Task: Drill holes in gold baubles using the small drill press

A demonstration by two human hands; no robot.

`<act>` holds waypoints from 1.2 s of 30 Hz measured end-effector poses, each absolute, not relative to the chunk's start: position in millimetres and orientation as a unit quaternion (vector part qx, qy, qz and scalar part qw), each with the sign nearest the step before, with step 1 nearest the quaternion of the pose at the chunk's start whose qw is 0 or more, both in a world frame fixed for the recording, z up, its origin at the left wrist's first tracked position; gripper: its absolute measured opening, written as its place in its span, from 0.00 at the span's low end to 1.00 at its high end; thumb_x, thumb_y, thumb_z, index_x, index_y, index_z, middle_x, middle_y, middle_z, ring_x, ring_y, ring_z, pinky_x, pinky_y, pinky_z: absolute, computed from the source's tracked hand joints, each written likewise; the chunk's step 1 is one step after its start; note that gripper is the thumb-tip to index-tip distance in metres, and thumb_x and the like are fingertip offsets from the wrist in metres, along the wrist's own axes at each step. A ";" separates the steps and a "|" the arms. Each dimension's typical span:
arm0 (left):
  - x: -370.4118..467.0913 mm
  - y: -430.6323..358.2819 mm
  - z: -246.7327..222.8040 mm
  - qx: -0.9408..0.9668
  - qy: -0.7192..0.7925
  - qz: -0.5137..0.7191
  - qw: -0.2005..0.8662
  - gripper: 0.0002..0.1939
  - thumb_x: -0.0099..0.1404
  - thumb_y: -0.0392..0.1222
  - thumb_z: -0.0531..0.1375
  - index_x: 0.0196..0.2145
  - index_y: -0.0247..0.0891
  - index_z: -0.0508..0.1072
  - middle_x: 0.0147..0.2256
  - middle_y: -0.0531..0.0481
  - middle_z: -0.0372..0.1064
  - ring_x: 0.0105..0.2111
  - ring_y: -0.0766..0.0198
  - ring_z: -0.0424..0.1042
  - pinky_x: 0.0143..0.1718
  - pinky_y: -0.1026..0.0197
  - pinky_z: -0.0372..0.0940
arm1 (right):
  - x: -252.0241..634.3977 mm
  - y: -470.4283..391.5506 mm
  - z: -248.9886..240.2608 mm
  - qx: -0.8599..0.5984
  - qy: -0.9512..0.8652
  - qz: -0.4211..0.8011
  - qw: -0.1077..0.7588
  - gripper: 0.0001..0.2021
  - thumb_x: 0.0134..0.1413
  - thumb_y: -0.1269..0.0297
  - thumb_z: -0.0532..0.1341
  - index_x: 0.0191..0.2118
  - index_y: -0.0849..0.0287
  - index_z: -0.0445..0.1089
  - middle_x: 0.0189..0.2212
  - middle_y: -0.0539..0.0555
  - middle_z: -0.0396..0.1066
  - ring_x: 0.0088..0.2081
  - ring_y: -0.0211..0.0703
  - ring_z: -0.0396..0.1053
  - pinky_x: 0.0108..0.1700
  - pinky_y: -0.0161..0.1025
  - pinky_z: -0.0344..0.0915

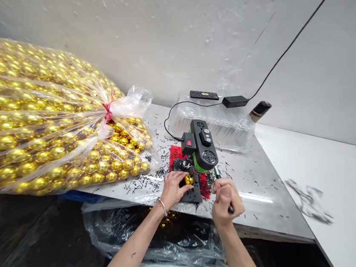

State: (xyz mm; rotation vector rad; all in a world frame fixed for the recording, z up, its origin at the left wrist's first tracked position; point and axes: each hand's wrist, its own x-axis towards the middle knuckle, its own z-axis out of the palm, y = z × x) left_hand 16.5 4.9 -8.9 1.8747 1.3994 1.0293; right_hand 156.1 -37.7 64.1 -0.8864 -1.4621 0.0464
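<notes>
A small bench drill press (pixel 204 145), black with green parts and a red switch, stands on the metal-topped table. Under its head, my left hand (pixel 173 189) grips a shiny gold ball (pixel 189 179) between thumb and fingers. The ball is over the black base (pixel 192 195) of the machine. On the right, my right hand (pixel 225 198) is wrapped round the black-tipped lever (pixel 217 172) at the machine's side. A red mat (pixel 176 151) lies under the base, strewn with black shavings. The drill tip itself is hidden by the head.
A large clear bag of gold balls (pixel 35 124), tied with red string, fills the left side. Behind the machine are a clear plastic box (pixel 229 127), a power adapter (pixel 235 101) with its cable, and a dark cylinder (pixel 260 110). White gloves (pixel 310 200) lie right. An open plastic bag (pixel 112 231) hangs below the edge.
</notes>
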 end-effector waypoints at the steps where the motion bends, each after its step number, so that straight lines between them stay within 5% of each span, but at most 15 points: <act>1: 16.3 3.9 -8.3 0.699 0.525 0.391 0.290 0.19 0.58 0.44 0.69 0.47 0.41 0.77 0.46 0.45 0.76 0.48 0.52 0.70 0.54 0.46 0.60 | 154.7 -38.6 73.3 -0.404 -0.638 0.038 0.654 0.17 0.63 0.71 0.51 0.22 0.57 0.57 0.21 0.48 0.59 0.25 0.37 0.61 0.27 0.37 0.57; 8: -8.9 -52.0 6.6 0.675 0.491 0.434 0.339 0.19 0.62 0.44 0.64 0.51 0.41 0.74 0.49 0.43 0.74 0.50 0.53 0.70 0.54 0.51 0.63 | 149.8 -41.6 91.0 -0.427 -0.624 0.061 0.652 0.16 0.64 0.70 0.53 0.23 0.58 0.61 0.22 0.48 0.61 0.25 0.36 0.61 0.27 0.37 0.55; 12: -33.6 -98.0 -6.7 0.702 0.459 0.287 0.463 0.20 0.61 0.43 0.63 0.52 0.43 0.73 0.48 0.47 0.73 0.44 0.58 0.73 0.48 0.59 0.67 | 149.9 -41.1 85.7 -0.425 -0.625 0.056 0.653 0.15 0.64 0.70 0.53 0.23 0.58 0.61 0.22 0.48 0.61 0.25 0.37 0.61 0.27 0.37 0.55; 19: -48.3 -120.1 -60.1 0.669 0.591 0.105 0.437 0.27 0.61 0.41 0.59 0.59 0.37 0.68 0.57 0.36 0.68 0.51 0.49 0.72 0.55 0.50 0.63 | 149.6 -41.3 83.2 -0.422 -0.631 0.041 0.650 0.15 0.63 0.72 0.53 0.23 0.58 0.59 0.21 0.48 0.60 0.25 0.36 0.61 0.27 0.37 0.55; 24: -60.1 -99.5 -4.3 0.719 0.471 0.164 0.484 0.19 0.65 0.48 0.58 0.51 0.41 0.76 0.48 0.44 0.76 0.43 0.55 0.76 0.48 0.57 0.68 | 150.0 -41.7 81.8 -0.424 -0.635 0.034 0.645 0.15 0.63 0.72 0.53 0.23 0.58 0.60 0.21 0.49 0.61 0.25 0.37 0.61 0.26 0.37 0.54; 29: -97.7 -24.3 62.4 0.721 0.532 0.364 0.254 0.16 0.70 0.47 0.53 0.46 0.44 0.79 0.47 0.46 0.77 0.48 0.56 0.74 0.52 0.55 0.66 | 150.4 -41.5 81.2 -0.415 -0.635 0.036 0.650 0.14 0.62 0.73 0.53 0.23 0.58 0.59 0.21 0.48 0.60 0.25 0.37 0.60 0.27 0.37 0.54; 32: -123.3 31.4 78.3 0.714 0.637 0.279 0.084 0.15 0.68 0.40 0.53 0.34 0.39 0.80 0.38 0.40 0.78 0.42 0.50 0.75 0.48 0.50 0.67 | 151.3 -41.0 79.6 -0.404 -0.642 0.045 0.650 0.15 0.61 0.75 0.53 0.23 0.58 0.58 0.21 0.49 0.60 0.26 0.37 0.61 0.27 0.37 0.55; 36: -135.7 80.9 79.1 0.713 0.678 0.169 0.049 0.11 0.62 0.32 0.57 0.26 0.37 0.77 0.34 0.37 0.76 0.39 0.47 0.75 0.44 0.51 0.68 | 151.5 -39.6 77.5 -0.384 -0.647 0.041 0.658 0.15 0.60 0.77 0.54 0.23 0.58 0.58 0.21 0.49 0.59 0.26 0.37 0.60 0.27 0.37 0.55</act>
